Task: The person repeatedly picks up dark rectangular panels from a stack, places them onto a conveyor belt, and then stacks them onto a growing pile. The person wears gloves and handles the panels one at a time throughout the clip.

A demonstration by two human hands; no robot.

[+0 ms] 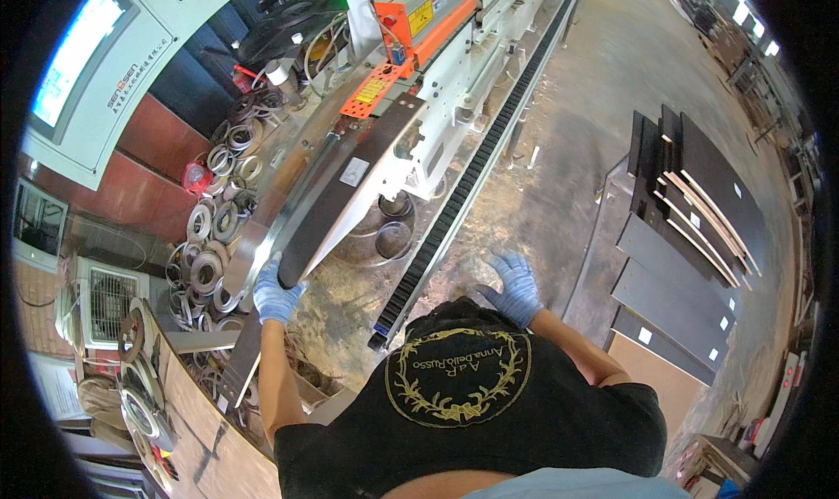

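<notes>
My left hand (278, 293), in a blue-and-white glove, grips the near end of a long dark board (330, 209) with a pale edge and a white label. The board lies along the side of a long white machine, its far end by an orange guard plate (371, 91). My right hand (512, 287), gloved the same way, is held out to the right of a black track (472, 171). Its fingers are apart and nothing is in them.
Rolls of edge-banding tape (206, 272) lie heaped on the left. A control panel with a lit screen (79, 53) stands at upper left. Stacked dark panels (673, 280) are on the right. A curved wooden tabletop (205, 429) is at lower left.
</notes>
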